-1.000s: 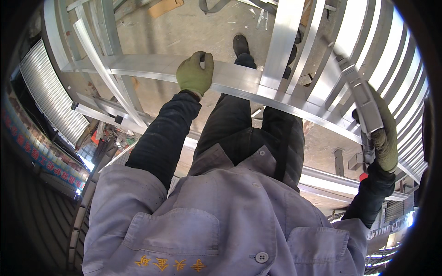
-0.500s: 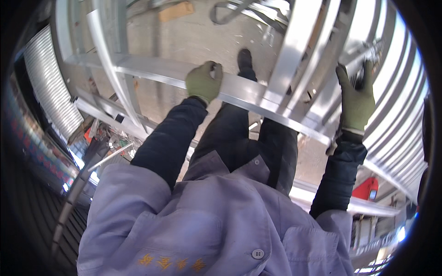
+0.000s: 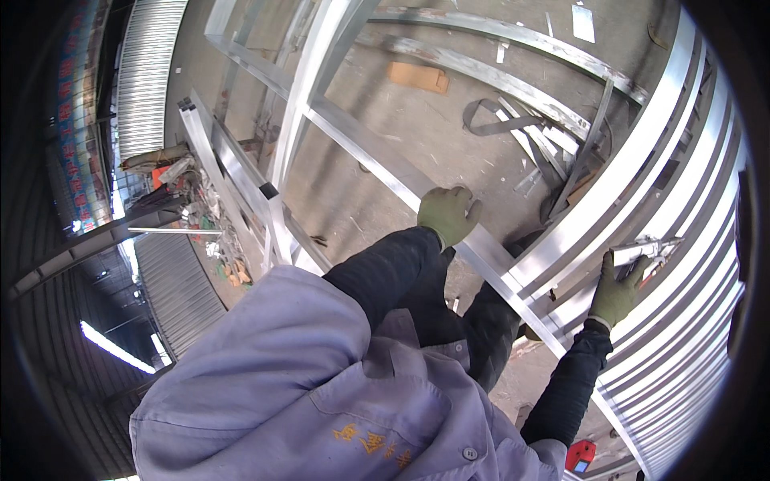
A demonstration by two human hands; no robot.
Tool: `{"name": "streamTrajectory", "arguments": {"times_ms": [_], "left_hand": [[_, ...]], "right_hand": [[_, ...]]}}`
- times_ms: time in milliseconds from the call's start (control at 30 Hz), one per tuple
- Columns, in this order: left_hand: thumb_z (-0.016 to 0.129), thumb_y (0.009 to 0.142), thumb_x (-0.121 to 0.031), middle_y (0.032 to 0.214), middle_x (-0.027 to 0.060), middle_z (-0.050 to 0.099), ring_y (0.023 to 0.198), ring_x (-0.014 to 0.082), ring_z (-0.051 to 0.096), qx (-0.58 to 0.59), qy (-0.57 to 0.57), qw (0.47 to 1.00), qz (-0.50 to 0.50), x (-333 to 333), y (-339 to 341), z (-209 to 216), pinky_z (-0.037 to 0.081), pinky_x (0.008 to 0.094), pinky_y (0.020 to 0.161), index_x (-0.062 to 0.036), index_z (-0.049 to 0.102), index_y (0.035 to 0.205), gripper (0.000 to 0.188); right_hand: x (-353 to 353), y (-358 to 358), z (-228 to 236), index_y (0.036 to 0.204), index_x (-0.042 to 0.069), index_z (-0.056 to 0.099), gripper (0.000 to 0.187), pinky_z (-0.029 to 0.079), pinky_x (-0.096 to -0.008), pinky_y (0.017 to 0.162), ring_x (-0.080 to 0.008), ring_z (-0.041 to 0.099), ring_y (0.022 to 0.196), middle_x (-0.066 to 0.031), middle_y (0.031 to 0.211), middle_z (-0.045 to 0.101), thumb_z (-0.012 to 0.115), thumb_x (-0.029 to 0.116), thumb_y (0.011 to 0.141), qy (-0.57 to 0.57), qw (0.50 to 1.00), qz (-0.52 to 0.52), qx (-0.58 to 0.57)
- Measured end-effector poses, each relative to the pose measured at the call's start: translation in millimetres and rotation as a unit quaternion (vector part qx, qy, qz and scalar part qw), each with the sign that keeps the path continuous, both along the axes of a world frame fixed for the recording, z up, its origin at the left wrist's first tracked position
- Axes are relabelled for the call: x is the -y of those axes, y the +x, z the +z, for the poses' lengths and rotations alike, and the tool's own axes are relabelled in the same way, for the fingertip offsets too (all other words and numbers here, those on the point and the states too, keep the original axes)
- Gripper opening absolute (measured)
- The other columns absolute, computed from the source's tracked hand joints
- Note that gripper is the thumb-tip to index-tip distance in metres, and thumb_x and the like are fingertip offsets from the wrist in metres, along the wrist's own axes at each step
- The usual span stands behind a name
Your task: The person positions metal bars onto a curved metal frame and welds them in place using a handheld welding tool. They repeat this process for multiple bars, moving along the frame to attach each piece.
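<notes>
My left hand (image 3: 447, 216), in an olive-green glove, grips a long silver metal rail (image 3: 385, 172) of a frame in front of me, with its fingers curled over the edge. To the right, my right hand (image 3: 616, 295), gloved alike, has its fingers around the near end of a silver metal tool (image 3: 646, 250). The tool's exact kind is too small to make out. It lies over a row of shiny parallel metal bars (image 3: 682, 321), which join the rail on the right side.
Loose metal strips (image 3: 545, 144), a dark strap loop (image 3: 489, 120) and a brown cardboard piece (image 3: 419, 77) lie on the concrete floor. Long metal profiles (image 3: 497, 28) stretch across the far side. A scrap heap (image 3: 192, 208) is at left, a red device (image 3: 581, 455) at lower right.
My view has swung to the left, so the rail slants more steeply. My left hand appears farther along to the right in the picture, and both hands sit lower in it.
</notes>
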State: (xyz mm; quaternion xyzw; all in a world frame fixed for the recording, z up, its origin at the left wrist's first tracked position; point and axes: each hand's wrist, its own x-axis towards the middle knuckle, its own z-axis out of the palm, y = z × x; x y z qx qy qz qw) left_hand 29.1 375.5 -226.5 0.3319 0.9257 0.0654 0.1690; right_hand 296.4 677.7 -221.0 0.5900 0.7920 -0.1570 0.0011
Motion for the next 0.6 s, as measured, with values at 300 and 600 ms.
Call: {"name": "streamTrajectory", "arguments": {"times_ms": [300, 600], "left_hand": [[0.065, 0.099, -0.044, 0.092, 0.0163, 0.076, 0.084, 0.0375, 0.073, 0.109, 0.058, 0.992, 0.013, -7, 4, 2, 0.056, 0.0538, 0.079, -0.0097, 0.074, 0.093, 0.035], [0.075, 0.091, -0.033, 0.095, 0.0114, 0.076, 0.09, 0.0372, 0.071, 0.087, 0.262, 0.96, -0.038, 89, -20, 78, 0.055, 0.0476, 0.088, -0.0088, 0.075, 0.106, 0.028]], "right_hand": [[43, 7, 47, 0.152, 0.006, 0.057, 0.068, 0.052, -0.0497, 0.109, -0.0457, 0.061, 0.134, -0.0248, 0.15, 0.061, 0.073, 0.046, 0.099, 0.059, 0.994, 0.074, -0.053], [188, 24, 87, 0.152, -0.002, 0.056, 0.063, 0.05, -0.0478, 0.113, -0.045, 0.06, 0.137, -0.0274, 0.149, 0.062, 0.066, 0.037, 0.103, -0.121, 0.985, 0.126, 0.005]]}}
